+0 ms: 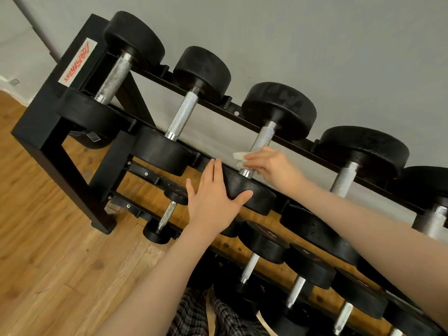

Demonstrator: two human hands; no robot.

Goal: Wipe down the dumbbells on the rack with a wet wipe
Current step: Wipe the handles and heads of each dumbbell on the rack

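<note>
A white sticker [78,61] with red slanted lettering sat on the end post of the black dumbbell rack [43,122]; it appeared upside down in the head view, and the word could not be made out. Faint red marks showed on the end faces of some lower-tier dumbbells [264,238], too small and blurred to read. No other text or numbers were legible.

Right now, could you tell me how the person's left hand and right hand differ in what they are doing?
The left hand lies flat, fingers straight, on the near head of the third top-row dumbbell; the right hand curls round that dumbbell's handle. The right hand holds the white wet wipe; the left holds nothing. Both touch the same dumbbell.
</note>
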